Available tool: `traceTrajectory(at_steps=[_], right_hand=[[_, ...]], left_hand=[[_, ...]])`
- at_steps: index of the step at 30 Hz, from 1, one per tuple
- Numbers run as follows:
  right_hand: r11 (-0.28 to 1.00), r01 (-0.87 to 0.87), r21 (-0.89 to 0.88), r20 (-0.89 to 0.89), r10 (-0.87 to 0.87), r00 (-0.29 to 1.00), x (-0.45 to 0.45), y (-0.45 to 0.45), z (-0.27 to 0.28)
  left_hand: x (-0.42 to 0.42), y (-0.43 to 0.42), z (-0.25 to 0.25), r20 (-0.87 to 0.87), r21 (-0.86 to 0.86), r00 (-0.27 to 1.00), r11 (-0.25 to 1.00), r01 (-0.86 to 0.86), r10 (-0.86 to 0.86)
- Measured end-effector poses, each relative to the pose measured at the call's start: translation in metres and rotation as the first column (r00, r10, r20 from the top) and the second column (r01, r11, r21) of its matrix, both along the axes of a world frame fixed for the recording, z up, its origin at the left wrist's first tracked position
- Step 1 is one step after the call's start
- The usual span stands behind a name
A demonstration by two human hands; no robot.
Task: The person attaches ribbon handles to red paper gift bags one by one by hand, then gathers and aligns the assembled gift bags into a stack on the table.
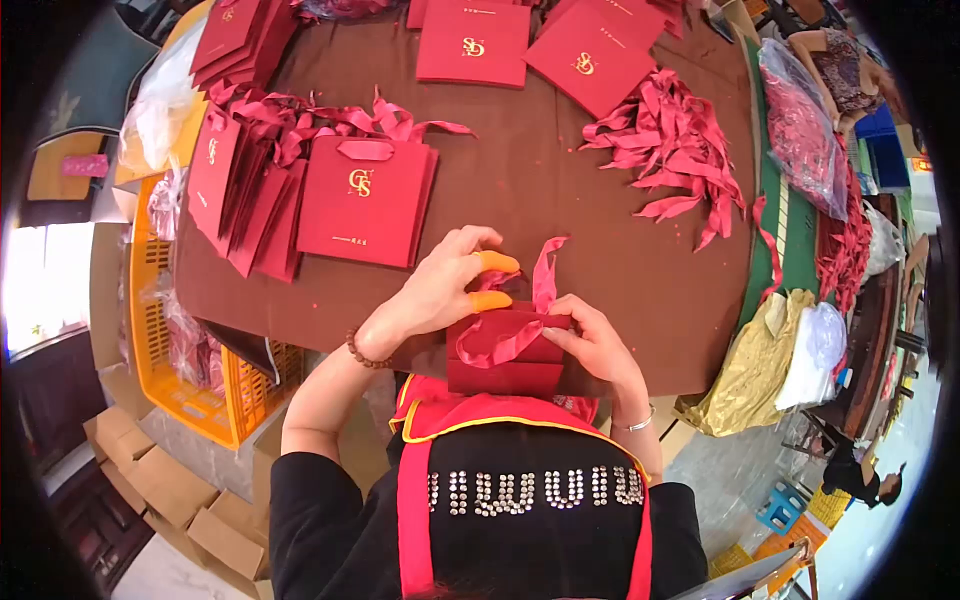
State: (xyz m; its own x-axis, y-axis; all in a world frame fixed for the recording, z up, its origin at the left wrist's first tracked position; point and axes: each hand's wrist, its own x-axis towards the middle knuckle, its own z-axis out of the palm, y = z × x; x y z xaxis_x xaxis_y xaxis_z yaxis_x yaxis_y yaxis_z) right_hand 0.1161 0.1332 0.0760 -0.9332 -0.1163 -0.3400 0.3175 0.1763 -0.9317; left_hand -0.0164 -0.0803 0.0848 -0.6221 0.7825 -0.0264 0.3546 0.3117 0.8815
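A small dark-red paper gift bag (505, 378) stands at the table's near edge, close to my body. A pink-red ribbon handle (497, 347) loops across its near face, and another ribbon end (545, 275) sticks up behind the opening. My left hand (450, 283) wears orange covers on two fingers. Its fingers curl over the bag's left top edge, around a piece of ribbon partly hidden beneath them. My right hand (598, 345) pinches the bag's upper right edge, thumb on the near side; its other fingers are partly hidden.
Bags with ribbon handles (365, 205) lean in a row at left. Flat bags (472, 45) lie at the far side, beside a heap of loose ribbons (675, 145) on the brown tablecloth (500, 165). An orange crate (150, 330) and cardboard boxes (170, 485) stand at left.
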Motion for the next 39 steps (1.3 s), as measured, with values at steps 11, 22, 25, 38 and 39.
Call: traceTrajectory(at_steps=[11, 22, 25, 38, 39], right_hand=[[0.99, -0.12, 0.07, -0.151, 0.13, 0.98, 0.003, -0.012, -0.004], [0.985, -0.129, 0.118, -0.049, 0.136, 0.99, 0.004, -0.015, 0.002], [1.0, 0.026, -0.005, -0.14, -0.027, 0.99, 0.008, -0.02, -0.011], [0.999, 0.021, 0.049, -0.241, -0.009, 0.971, 0.001, 0.0, 0.001], [0.999, 0.015, 0.043, -0.216, -0.006, 0.976, 0.003, 0.003, 0.0]], left_hand=[[-0.009, 0.008, -0.004, 0.506, 0.034, 0.803, 0.924, -0.381, 0.313], [-0.006, 0.047, 0.001, 0.182, -0.336, 0.981, 0.933, 0.13, -0.071], [-0.002, 0.048, 0.002, 0.197, -0.295, 0.979, 0.95, 0.106, -0.048], [-0.054, 0.092, 0.002, 0.035, 0.016, 0.999, 1.0, -0.019, 0.018], [-0.056, 0.093, -0.016, 0.027, 0.2, 1.0, 0.98, -0.01, 0.005]])
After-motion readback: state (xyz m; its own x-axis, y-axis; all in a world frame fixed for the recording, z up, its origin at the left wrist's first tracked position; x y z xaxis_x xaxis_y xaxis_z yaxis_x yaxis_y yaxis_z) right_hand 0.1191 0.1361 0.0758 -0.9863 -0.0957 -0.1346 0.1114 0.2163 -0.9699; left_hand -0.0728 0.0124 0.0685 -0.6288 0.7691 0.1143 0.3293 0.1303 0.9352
